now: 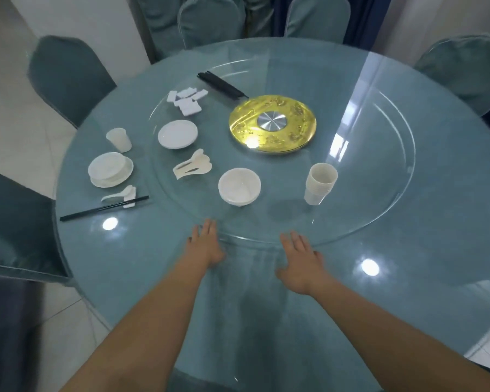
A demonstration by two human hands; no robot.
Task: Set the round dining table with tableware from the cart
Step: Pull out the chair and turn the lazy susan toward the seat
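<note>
My left hand (207, 244) and my right hand (301, 263) lie flat and open at the near rim of the glass turntable (379, 193), holding nothing. On the turntable stand stacked white bowls (239, 186), stacked cups (320, 179), a pile of spoons (193, 166), stacked plates (177, 134), white chopstick rests (187, 101) and black chopsticks (222, 84). At the table's left edge one place is laid: a bowl on a plate (110, 169), a cup (119, 140), a spoon (119, 195) and chopsticks (102, 207) on a rest.
A gold disc with a metal centre (272, 124) marks the turntable's hub. The round table (408, 278) has a teal cloth under glass. Teal-covered chairs (65, 77) stand around it. The cart is out of view.
</note>
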